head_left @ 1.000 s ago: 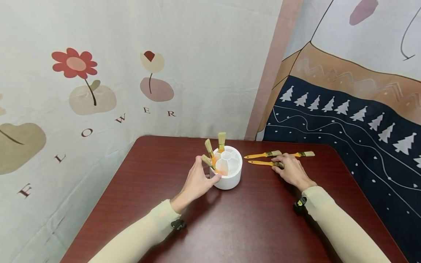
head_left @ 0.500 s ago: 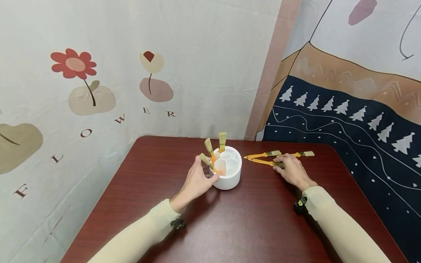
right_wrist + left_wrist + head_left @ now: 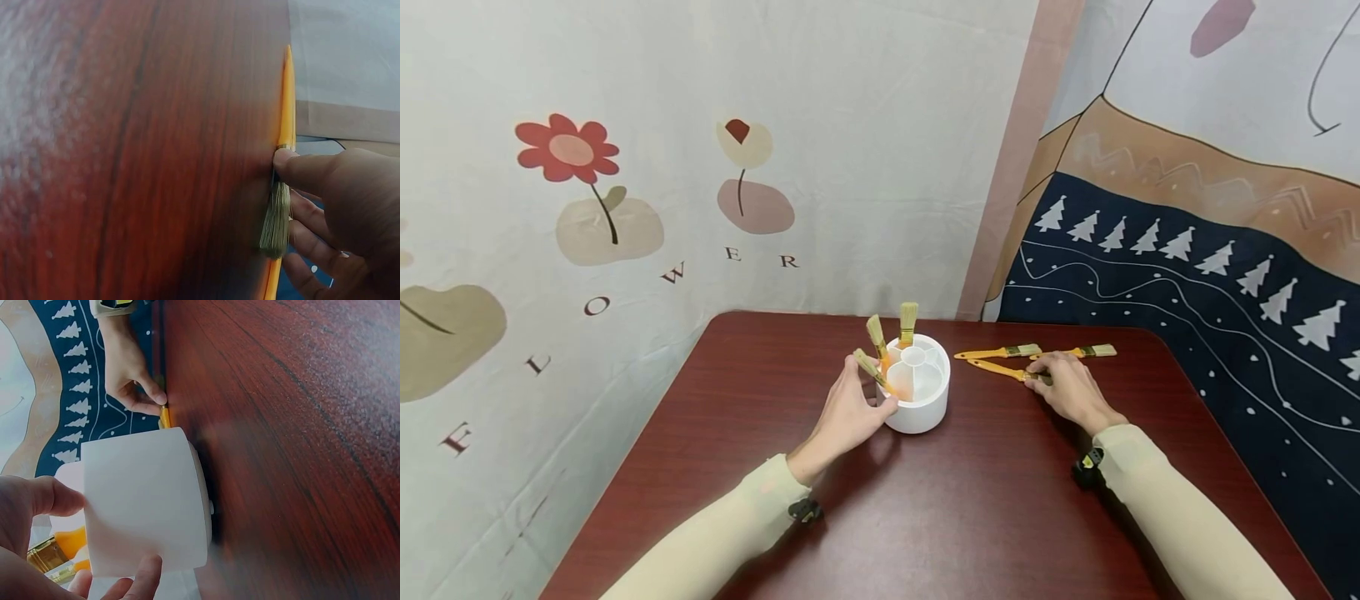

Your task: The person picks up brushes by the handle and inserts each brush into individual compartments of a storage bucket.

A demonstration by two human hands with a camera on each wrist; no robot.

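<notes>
From the head, the right hand (image 3: 1070,387) has its thumb and fingers close together, pinching a yellow brush (image 3: 996,369) whose handle sticks out to their left. Another brush (image 3: 1000,353) lies just past those fingers. The left hand (image 3: 852,414) is spread fairly wide around a white pot (image 3: 931,412), with three standing brushes (image 3: 908,321) beside and beyond its fingers. From the left wrist, the thumb touches the pot's top edge and fingertips touch its side; it looks hard and maybe slippery. From the right wrist, the thumb sits on the yellow brush's neck. The brush looks light, stiff-handled, soft-haired; the neck seems good to hold.
</notes>
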